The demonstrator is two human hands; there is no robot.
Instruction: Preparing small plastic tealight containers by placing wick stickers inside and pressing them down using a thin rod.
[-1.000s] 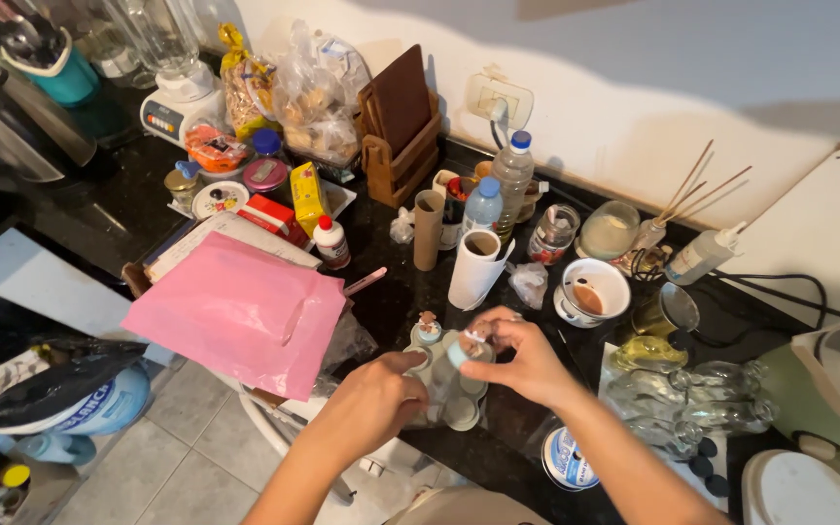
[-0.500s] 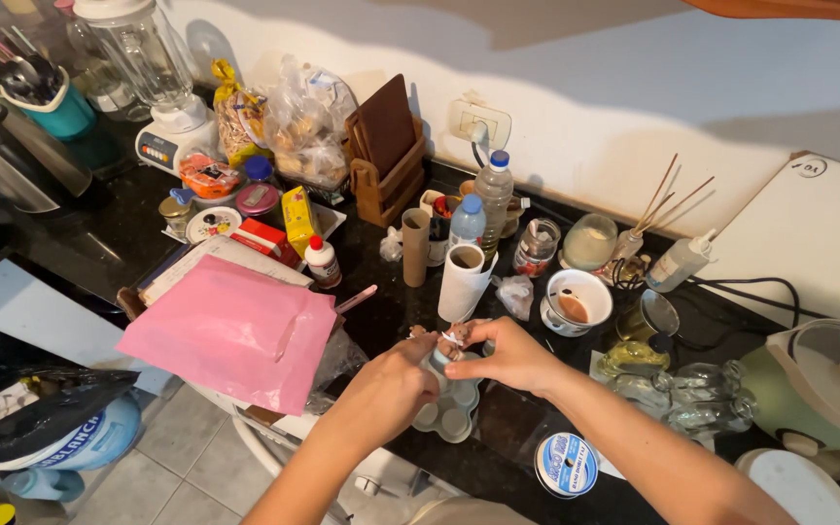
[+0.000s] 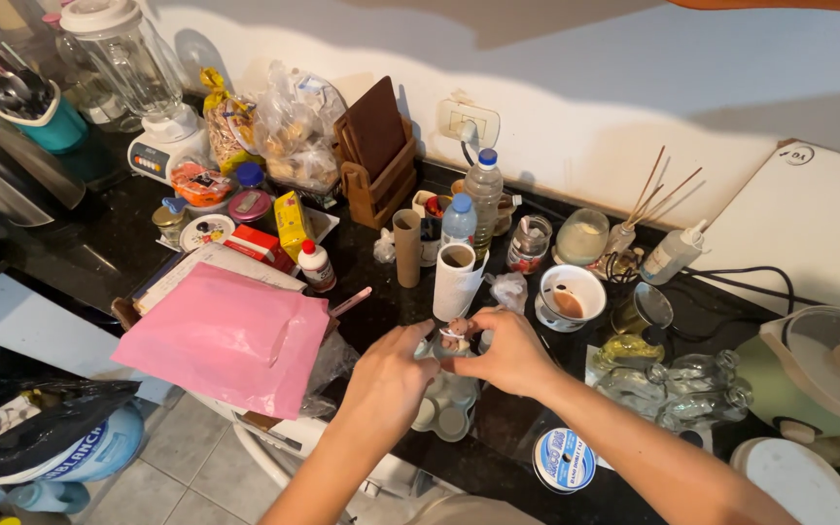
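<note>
Both hands have drawn closer together over the dark worktop (image 3: 89,262) since a moment ago: the left hand (image 3: 393,374) and right hand (image 3: 507,352) now pinch a small pale object (image 3: 454,335) between their fingertips, above a little moulded tray (image 3: 451,408), just in front of the paper roll (image 3: 457,282).

Paper roll (image 3: 458,280) behind hands (image 3: 449,365)
</note>
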